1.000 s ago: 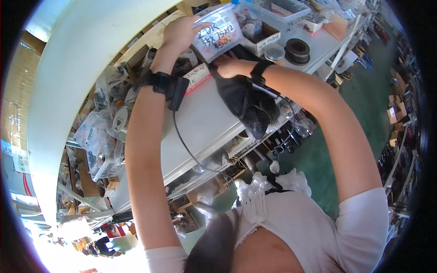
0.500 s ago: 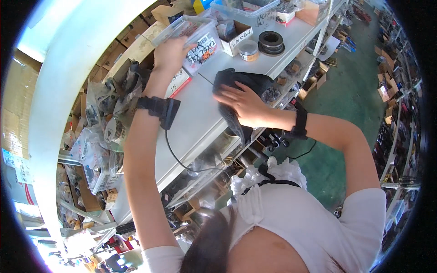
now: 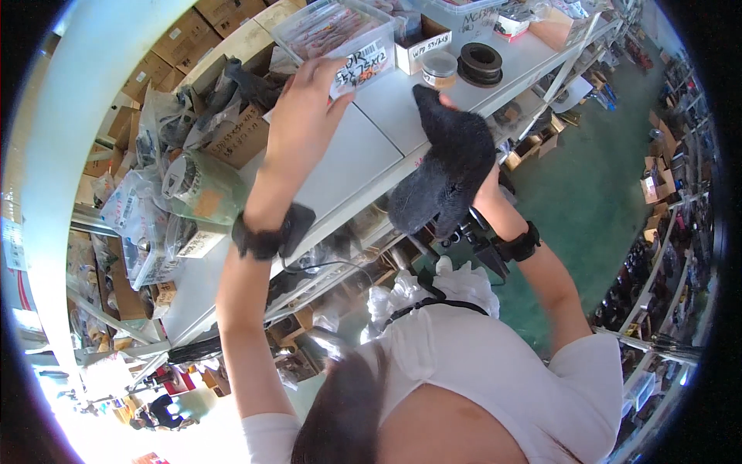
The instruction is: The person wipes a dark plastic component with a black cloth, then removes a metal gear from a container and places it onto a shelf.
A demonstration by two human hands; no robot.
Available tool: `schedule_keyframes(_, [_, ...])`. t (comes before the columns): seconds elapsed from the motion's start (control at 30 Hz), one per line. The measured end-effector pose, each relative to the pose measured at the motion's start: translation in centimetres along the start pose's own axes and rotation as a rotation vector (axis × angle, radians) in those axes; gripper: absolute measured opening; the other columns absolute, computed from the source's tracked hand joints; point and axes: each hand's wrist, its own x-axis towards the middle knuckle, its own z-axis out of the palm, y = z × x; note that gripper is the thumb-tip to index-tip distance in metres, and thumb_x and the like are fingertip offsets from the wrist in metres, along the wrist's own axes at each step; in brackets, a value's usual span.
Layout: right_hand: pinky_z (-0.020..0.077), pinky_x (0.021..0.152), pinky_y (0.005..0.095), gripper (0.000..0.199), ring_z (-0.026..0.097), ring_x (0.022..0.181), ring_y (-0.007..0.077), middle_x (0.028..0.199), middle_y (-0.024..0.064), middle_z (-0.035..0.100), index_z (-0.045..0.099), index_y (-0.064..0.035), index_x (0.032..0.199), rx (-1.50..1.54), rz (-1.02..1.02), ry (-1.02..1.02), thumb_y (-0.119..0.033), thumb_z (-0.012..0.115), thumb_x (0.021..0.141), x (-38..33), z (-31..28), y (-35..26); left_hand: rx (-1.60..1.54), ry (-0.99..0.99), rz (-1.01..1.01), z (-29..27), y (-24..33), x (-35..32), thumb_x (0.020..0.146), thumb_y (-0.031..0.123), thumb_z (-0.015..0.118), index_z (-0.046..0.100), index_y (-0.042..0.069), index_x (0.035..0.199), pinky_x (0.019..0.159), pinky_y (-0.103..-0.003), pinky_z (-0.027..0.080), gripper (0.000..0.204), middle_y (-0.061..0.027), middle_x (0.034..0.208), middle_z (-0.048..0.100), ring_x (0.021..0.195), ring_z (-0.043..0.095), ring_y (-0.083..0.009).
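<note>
My left hand (image 3: pixel 303 116) is raised in front of a clear plastic box (image 3: pixel 336 35) with marker writing and a barcode label, full of small bagged parts. Its fingers are loosely bent and apart, with nothing seen in them. I cannot tell whether they touch the box. My right hand (image 3: pixel 485 189) holds a dark fuzzy cloth (image 3: pixel 444 166) over the shelf's front edge. The cloth covers most of that hand; a fingertip shows at its upper end. Beyond the cloth stand a small round tub (image 3: pixel 439 69) and a stack of black rings (image 3: pixel 480 65).
A white shelf top (image 3: pixel 344 158) runs diagonally below my hands. An open carton (image 3: pixel 421 48) stands beside the plastic box. Bagged parts (image 3: pixel 158 127) and a greenish plastic-wrapped roll (image 3: pixel 202 185) crowd the left. On the right lies a green floor (image 3: pixel 576 201) with more loaded shelves beyond.
My right hand has lifted the cloth off the shelf top and turned under it, with the cloth now hanging over the front edge. My left hand has come back from the plastic box's rim.
</note>
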Motion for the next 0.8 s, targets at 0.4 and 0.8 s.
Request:
schedule_keyframes(0.4, [0.0246, 0.1, 0.0387, 0.041, 0.043, 0.116, 0.0238, 0.119, 0.0097, 0.052, 0.05, -0.0069, 0.117, -1.574, -0.272, -0.206, -0.008, 0.049, 0.077, 1.5, 3.7, 3.3, -0.046, 0.027, -0.158, -1.7, 4.0, -14.2, 0.075, 0.007, 0.062, 0.056, 0.007, 0.104, 0.089, -0.04, 0.039, 0.03, -0.0115, 0.118, 0.048, 0.11, 0.045, -0.0316])
schedule_keyframes(0.8, [0.0235, 0.102, 0.042, 0.052, 0.043, 0.117, 0.0221, 0.117, 0.0088, 0.053, 0.05, -0.0107, 0.114, -1.804, -0.45, -0.416, -0.023, 0.057, 0.064, -1.9, 8.6, 12.6, -0.259, 0.223, -0.289, -0.9, 3.7, -20.0, 0.082, 0.004, 0.051, 0.057, 0.001, 0.099, 0.08, -0.037, 0.042, 0.019, -0.0172, 0.106, 0.054, 0.094, 0.054, -0.0296])
